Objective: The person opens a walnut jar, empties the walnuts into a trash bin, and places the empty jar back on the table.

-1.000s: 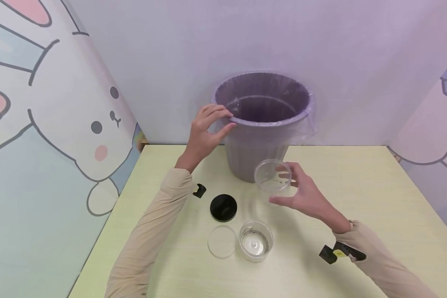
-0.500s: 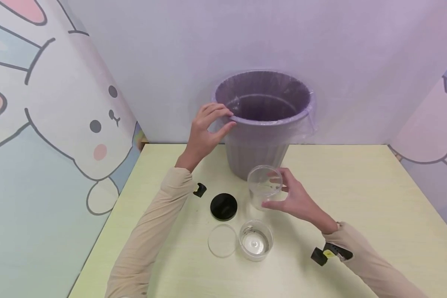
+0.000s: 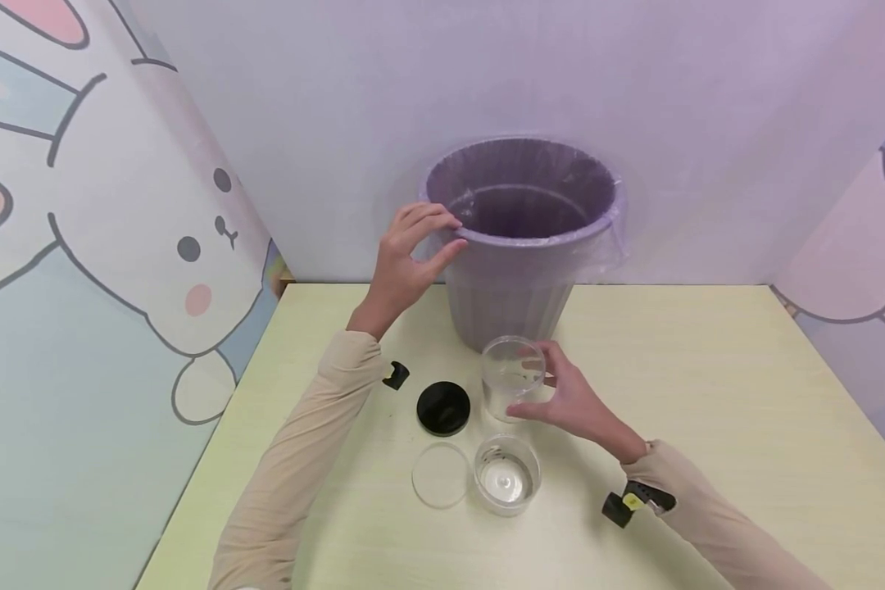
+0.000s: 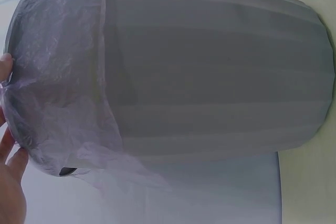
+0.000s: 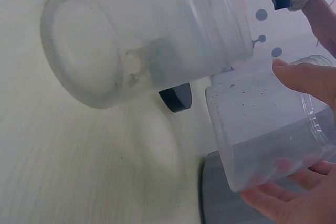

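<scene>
My left hand (image 3: pixel 406 256) holds the near-left rim of a grey trash bin (image 3: pixel 505 287), fingers over the edge and thumb outside. A thin clear liner (image 4: pixel 58 77) covers the bin's top. In front of the bin, my right hand (image 3: pixel 571 401) grips a clear plastic jar (image 3: pixel 497 401) round its side, thumb on the near side. The right wrist view has this jar's base apart from the tabletop. A second clear jar (image 3: pixel 507 500) stands uncapped just nearer. To its left lie a black lid (image 3: pixel 443 408) and a thin clear disc (image 3: pixel 441 475).
The pale yellow table (image 3: pixel 708 393) runs beneath everything. Behind the bin rises a plain wall (image 3: pixel 324 147); a rabbit-printed panel (image 3: pixel 147 213) flanks the left side. Each sleeve carries a black wrist camera, such as the right one (image 3: pixel 618 510).
My right hand has carried the held jar left and nearer, lowering it in front of the bin. The left hand stays at the rim.
</scene>
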Demonstrator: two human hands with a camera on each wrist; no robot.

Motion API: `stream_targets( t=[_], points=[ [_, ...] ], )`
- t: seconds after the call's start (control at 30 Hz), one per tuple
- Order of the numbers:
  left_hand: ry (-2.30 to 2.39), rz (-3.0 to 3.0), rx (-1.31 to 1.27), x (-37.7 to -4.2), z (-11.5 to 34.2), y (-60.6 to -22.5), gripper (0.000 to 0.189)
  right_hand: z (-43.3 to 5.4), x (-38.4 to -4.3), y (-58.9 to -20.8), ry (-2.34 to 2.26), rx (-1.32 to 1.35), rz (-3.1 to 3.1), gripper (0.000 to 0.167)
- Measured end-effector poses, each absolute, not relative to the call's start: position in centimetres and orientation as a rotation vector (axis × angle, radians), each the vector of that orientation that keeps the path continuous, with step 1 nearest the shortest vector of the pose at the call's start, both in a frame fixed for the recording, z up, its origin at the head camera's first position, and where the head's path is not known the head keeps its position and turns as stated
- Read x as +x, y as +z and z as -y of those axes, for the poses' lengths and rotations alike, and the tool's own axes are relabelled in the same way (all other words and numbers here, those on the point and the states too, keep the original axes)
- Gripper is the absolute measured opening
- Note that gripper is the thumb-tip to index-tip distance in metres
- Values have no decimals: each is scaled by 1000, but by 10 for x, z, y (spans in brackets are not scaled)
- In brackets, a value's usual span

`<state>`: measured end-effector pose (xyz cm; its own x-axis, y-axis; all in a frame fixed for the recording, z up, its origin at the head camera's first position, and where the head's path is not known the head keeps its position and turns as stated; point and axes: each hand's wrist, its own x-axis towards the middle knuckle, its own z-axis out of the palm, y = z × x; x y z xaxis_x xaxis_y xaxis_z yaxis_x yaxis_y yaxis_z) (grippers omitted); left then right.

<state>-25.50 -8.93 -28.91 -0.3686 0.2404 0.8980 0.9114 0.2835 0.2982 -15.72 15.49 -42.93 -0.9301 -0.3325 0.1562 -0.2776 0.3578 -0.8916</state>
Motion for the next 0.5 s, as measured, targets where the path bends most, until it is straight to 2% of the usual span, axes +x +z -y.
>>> stream_targets(
  t=[0.23, 0.5],
  points=[
    [-1125, 1801, -1034, -273, 93, -303, 19, -153, -158, -442, -1680, -582, -2542, 85],
    [-1136, 1803, -1039, -274, 94, -305, 19, -151, -159, -450, -1686, -581, -2520, 85]
  ],
)
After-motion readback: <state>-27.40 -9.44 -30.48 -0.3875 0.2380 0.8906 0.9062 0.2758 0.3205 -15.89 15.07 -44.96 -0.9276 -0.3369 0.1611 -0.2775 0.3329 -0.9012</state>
